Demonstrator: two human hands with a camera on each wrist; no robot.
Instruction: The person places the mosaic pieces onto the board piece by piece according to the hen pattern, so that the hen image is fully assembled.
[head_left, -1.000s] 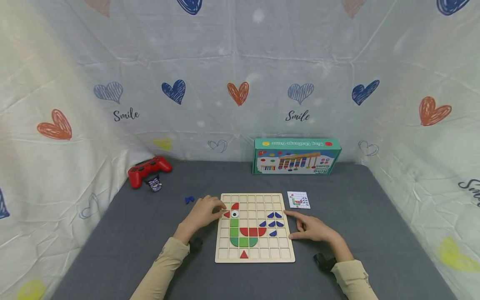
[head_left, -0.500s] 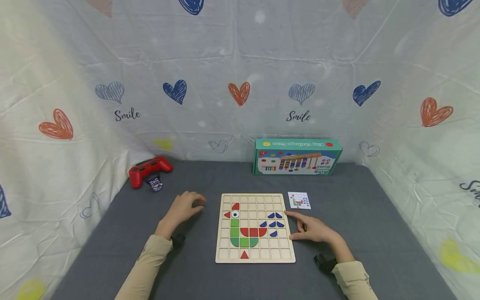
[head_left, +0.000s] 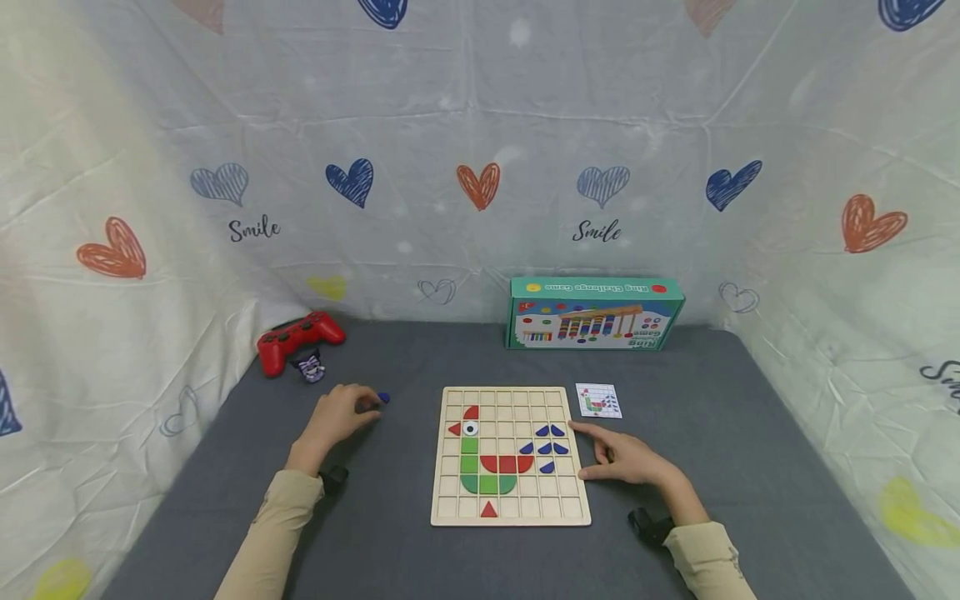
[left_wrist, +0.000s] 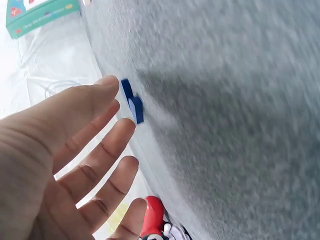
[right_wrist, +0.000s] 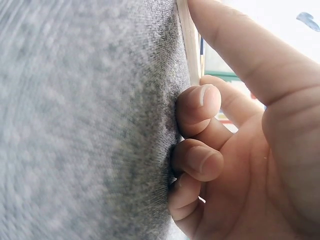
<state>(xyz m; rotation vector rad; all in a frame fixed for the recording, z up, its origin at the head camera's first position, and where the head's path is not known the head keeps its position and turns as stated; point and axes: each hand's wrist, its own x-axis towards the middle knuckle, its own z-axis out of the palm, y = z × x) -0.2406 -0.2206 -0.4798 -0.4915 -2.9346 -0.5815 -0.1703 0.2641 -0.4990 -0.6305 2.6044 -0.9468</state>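
My left hand [head_left: 333, 421] hovers over the cloth left of the board, thumb and fingers apart with nothing between them. Just past its fingertips, two small blue pieces [left_wrist: 136, 109] lie close together in the left wrist view; in the head view the hand partly hides them. A square wooden grid board [head_left: 528, 508] carries a bird pattern of red, green and blue pieces, with a white eye piece [head_left: 470, 429]. Along the board's right edge, my right hand [head_left: 626, 456] touches with a straight index finger and thumb, its other fingers curled, as the right wrist view shows.
A small printed pattern card [head_left: 597, 401] lies beyond the board's top right corner. Farther back stands a green game box [head_left: 596, 321]. At the far left are a red game controller [head_left: 300, 337] and a small purple-and-black figure [head_left: 310, 367] on the grey cloth.
My left hand has moved left from the board's left edge to beside the blue pieces, covering part of them in the head view. The right hand has stayed at the board's edge.
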